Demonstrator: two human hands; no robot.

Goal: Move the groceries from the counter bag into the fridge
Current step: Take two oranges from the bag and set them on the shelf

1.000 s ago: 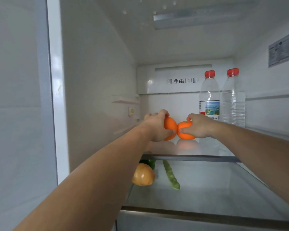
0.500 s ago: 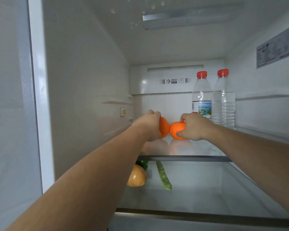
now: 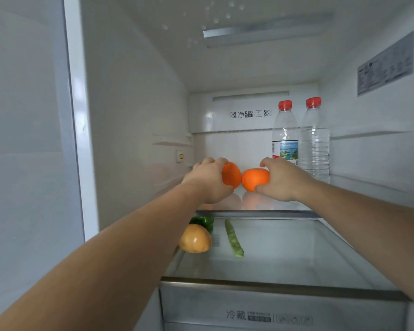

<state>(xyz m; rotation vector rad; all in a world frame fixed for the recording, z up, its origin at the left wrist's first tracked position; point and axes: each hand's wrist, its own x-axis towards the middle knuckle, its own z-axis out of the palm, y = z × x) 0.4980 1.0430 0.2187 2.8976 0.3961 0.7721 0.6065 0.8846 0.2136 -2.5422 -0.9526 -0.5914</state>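
Note:
Both arms reach deep into the open fridge. My left hand [image 3: 209,179] grips an orange [image 3: 232,174] at the back of the upper glass shelf [image 3: 256,213]. My right hand [image 3: 281,180] grips a second orange [image 3: 255,179] right beside it; the two fruits touch. Both oranges sit low over the shelf, and their reflections show in the glass. The counter bag is out of view.
Two clear water bottles with red caps [image 3: 285,132] [image 3: 314,137] stand at the shelf's back right, just behind my right hand. On the lower glass shelf [image 3: 285,286] lie a potato [image 3: 195,238], a green pepper [image 3: 204,222] and a green bean pod [image 3: 233,238].
The two oranges stay together at the shelf's back, still held in both hands. My head moved a little, so the whole view slid sideways.

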